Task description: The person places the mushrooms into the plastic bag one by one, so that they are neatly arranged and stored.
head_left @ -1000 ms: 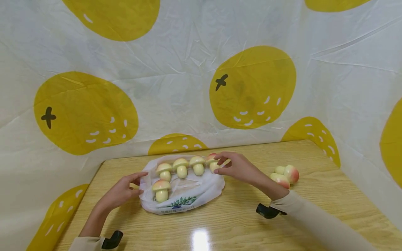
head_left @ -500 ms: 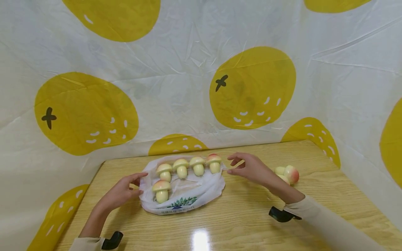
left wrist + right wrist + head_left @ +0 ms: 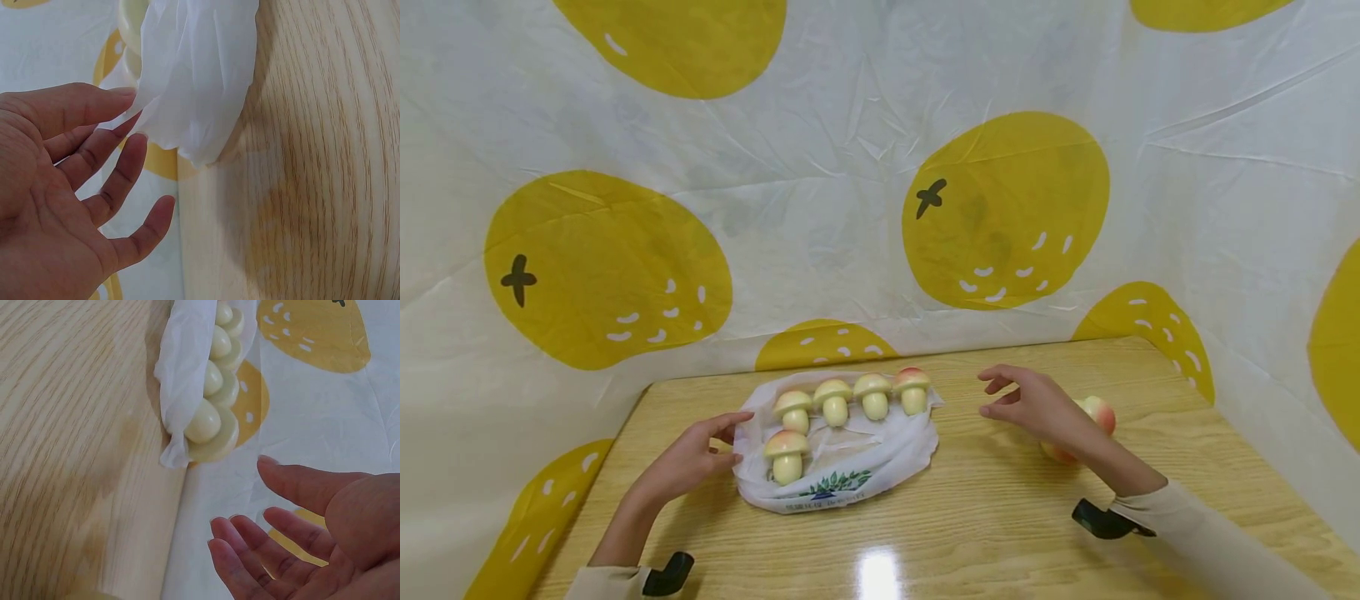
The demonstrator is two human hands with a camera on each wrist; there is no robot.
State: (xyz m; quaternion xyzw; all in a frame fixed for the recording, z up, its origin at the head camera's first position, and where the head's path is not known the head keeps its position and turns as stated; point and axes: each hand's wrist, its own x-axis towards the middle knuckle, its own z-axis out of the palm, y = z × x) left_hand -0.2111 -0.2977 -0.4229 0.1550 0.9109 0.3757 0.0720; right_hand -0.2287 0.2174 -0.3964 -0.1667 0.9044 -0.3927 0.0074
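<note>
A white plastic bag [image 3: 887, 450] with a green leaf print lies spread on the table. Several pale yellow toy mushrooms with pinkish caps sit on it: a row along the back and one toy mushroom [image 3: 787, 467] at front left. My left hand [image 3: 688, 462] holds the bag's left edge; in the left wrist view a fold of plastic passes between thumb and fingers. My right hand [image 3: 1037, 406] is in the air to the right of the bag, holding nothing, its fingers loosely bent. Partly hidden behind it are more toy mushrooms [image 3: 1099, 414].
The wooden table [image 3: 970, 525] reaches back to a white cloth [image 3: 820, 242] printed with large yellow fruit. This cloth also hangs along the left and right sides. Black wrist mounts [image 3: 667, 574] show at both sleeves.
My right hand has drawn away from the rightmost toy mushroom in the back row and moved right, toward the mushrooms at the right. My left hand has stayed at the bag's edge.
</note>
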